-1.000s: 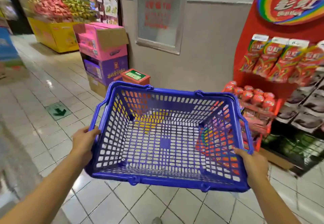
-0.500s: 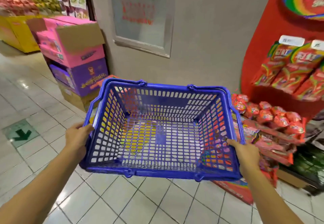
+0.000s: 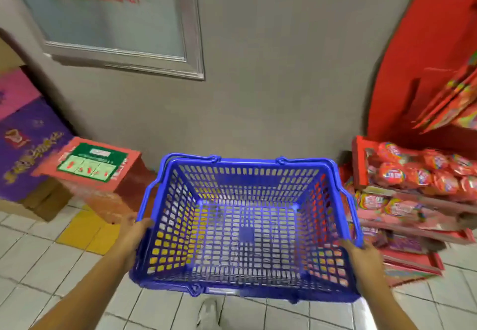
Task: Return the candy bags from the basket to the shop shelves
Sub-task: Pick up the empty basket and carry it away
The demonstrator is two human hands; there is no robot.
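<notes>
I saw the blue lattice basket (image 3: 245,226) empty, held over the tiled floor beside the candy shelves (image 3: 413,200); left hand (image 3: 134,234) and right hand (image 3: 361,254) gripped its side rims.

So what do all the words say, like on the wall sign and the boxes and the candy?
Wall sign: red characters, too blurred to read.
Red box: green label, print too small to read.
Purple box: gold lettering, too blurred.
Candy bags on the red shelves: logos blurred, unreadable.
Blue basket: no words seen.
</notes>
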